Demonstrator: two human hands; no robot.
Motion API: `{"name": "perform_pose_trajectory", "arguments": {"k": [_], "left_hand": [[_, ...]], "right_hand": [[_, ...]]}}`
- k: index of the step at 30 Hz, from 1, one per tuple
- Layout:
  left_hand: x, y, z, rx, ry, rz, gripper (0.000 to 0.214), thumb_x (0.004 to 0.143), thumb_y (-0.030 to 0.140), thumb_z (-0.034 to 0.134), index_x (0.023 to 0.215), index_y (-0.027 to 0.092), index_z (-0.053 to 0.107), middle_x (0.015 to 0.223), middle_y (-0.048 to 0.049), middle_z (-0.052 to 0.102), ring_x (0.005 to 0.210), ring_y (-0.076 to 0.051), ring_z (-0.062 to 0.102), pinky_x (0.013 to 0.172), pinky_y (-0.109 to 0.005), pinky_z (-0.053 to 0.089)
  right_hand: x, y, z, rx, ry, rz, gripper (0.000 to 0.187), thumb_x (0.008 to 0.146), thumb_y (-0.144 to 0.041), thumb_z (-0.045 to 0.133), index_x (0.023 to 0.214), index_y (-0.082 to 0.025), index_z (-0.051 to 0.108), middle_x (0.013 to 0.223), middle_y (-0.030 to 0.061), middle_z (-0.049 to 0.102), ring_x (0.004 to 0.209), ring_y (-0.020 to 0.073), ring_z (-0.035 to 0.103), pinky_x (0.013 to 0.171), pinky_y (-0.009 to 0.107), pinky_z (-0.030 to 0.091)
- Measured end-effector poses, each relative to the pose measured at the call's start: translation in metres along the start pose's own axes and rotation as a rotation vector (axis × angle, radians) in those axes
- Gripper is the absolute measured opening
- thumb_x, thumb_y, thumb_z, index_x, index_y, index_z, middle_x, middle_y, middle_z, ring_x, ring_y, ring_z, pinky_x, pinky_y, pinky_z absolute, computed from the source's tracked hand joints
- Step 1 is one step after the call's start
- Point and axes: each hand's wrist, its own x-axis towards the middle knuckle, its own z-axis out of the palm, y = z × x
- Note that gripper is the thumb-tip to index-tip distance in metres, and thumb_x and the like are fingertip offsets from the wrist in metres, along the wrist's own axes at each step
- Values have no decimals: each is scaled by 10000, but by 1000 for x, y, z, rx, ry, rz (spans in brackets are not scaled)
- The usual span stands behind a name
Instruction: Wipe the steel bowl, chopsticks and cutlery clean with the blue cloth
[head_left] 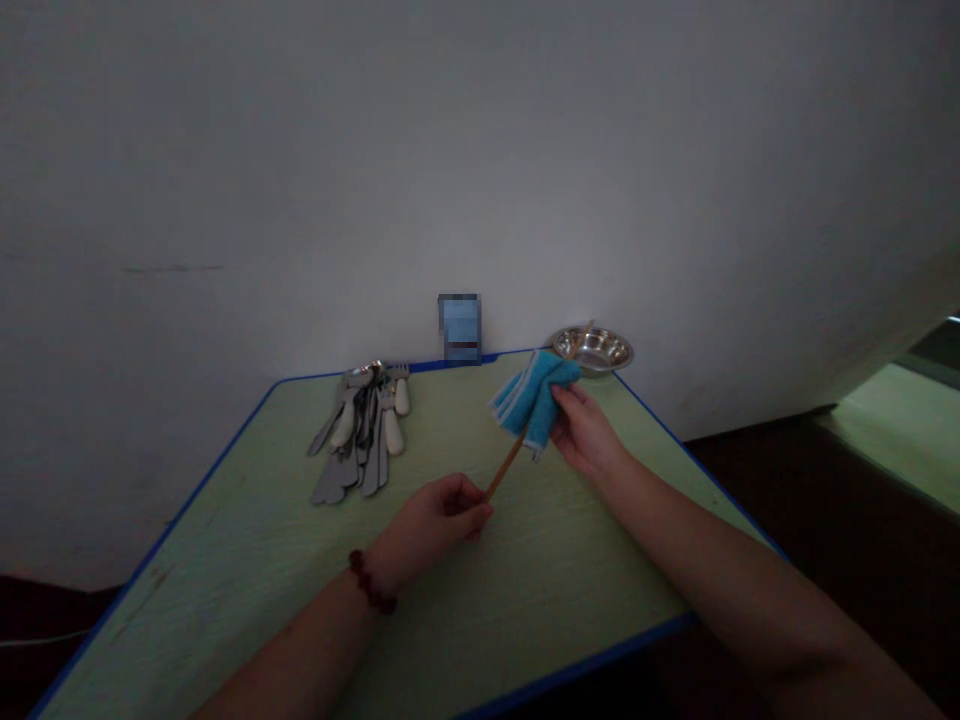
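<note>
My left hand [454, 510] is closed, pinching the lower end of a wooden chopstick [505, 468] above the table. A blue cloth [534, 392] with a pale edge is folded around the chopstick's middle. My right hand [589, 430] is closed on that cloth, thumb on top, with its other fingers partly hidden. Beyond the cloth, the chopstick's far end shows in front of a shiny metal bowl [616, 352] at the table's back right corner. Whether it touches the bowl, I cannot tell.
On the left of the pale green, blue-edged table [255, 540] lies a heap of cutlery [360, 440], several pieces with grey or cream handles. A small blurred upright panel [461, 328] stands at the back edge against the wall [480, 170]. Another green surface [892, 430] is off to the right.
</note>
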Motion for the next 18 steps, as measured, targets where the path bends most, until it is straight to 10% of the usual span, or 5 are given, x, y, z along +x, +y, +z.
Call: {"name": "perform_pose_trajectory", "arguments": {"k": [18], "left_hand": [[-4, 5, 0, 93, 21, -4, 195, 669, 358, 507, 681, 167, 540, 577, 33, 539, 577, -116, 514, 593, -244, 400]], "right_hand": [[9, -10, -7, 6, 90, -60, 102, 633, -272, 620, 690, -221, 554, 654, -59, 621, 574, 91, 559, 606, 248, 490]]}}
